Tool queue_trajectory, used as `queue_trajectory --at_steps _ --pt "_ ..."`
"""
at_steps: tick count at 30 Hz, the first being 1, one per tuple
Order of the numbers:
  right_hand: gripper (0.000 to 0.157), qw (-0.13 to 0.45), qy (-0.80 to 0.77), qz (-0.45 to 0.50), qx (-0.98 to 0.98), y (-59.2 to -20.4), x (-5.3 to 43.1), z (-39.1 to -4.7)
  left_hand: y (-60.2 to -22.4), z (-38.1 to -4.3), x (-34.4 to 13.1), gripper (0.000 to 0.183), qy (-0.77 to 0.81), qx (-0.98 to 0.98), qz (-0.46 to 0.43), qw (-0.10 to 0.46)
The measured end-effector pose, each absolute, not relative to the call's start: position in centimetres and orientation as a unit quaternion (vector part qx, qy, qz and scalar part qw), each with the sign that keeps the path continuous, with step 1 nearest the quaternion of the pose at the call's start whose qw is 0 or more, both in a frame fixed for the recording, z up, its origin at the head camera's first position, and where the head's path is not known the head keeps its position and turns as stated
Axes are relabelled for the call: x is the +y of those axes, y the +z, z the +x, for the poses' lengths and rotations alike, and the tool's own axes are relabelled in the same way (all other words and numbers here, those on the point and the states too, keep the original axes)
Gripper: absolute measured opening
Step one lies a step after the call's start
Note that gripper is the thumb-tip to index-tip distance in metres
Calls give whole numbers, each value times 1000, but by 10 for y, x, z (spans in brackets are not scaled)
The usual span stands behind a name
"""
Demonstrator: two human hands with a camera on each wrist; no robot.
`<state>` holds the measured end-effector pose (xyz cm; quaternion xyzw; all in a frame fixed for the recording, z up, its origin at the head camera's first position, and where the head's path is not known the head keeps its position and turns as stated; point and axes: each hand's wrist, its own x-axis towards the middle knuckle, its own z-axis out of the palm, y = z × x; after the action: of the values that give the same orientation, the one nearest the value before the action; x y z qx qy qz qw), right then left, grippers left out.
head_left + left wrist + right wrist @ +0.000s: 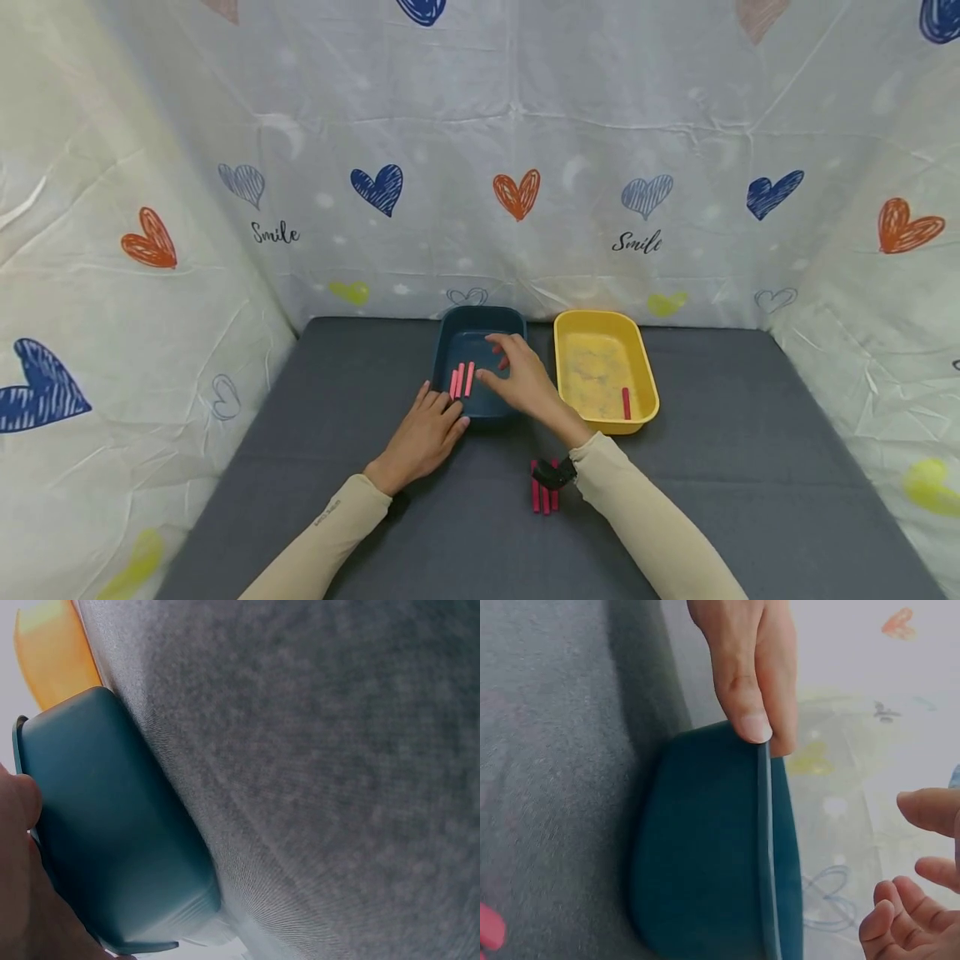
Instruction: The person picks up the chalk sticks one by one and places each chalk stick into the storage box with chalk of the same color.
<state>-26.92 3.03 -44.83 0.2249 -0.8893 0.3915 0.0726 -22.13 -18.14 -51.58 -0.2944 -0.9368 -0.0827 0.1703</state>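
Pale pink sticks [461, 382], three of them, lie side by side in the left part of the blue bin [483, 321]. The left hand [420, 433] is clamped on that bin's near-left rim; from the right wrist view I see the thumb outside and fingers inside. The right hand [525, 379] has its thumb and fingers apart over the same bin, holding nothing.

My first worry is that one-cornered grip: I think a tug there could swing or tip the bin and make the sticks slide together. Next, the right thumb hangs near the rightmost stick, so a careless dip would likely knock it askew.

Down on the bench [712, 417], dark pink sticks [546, 502] sit partly hidden beneath the black wrist device [555, 474]. If I let that forearm drop or pull straight back, it might scatter them. The yellow bin [592, 367], holding one dark red stick [626, 403], stands just beside the right wrist; a wide swing could jolt it. The shades are close too, so I could misjudge which stick belongs where.
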Motion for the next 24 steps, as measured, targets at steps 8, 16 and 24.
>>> queue_trajectory --at_steps 8,16,24 --pt "57 94 379 240 -889 -443 48 -251 -516 -221 -182 26 -84 -938 -291 168" --pt "56 104 368 240 -892 -443 66 -235 -517 -222 -182 28 -86 -938 -288 172" --pt "52 110 371 236 -891 -452 86 -215 -517 -221 -181 22 -97 -938 -289 165"
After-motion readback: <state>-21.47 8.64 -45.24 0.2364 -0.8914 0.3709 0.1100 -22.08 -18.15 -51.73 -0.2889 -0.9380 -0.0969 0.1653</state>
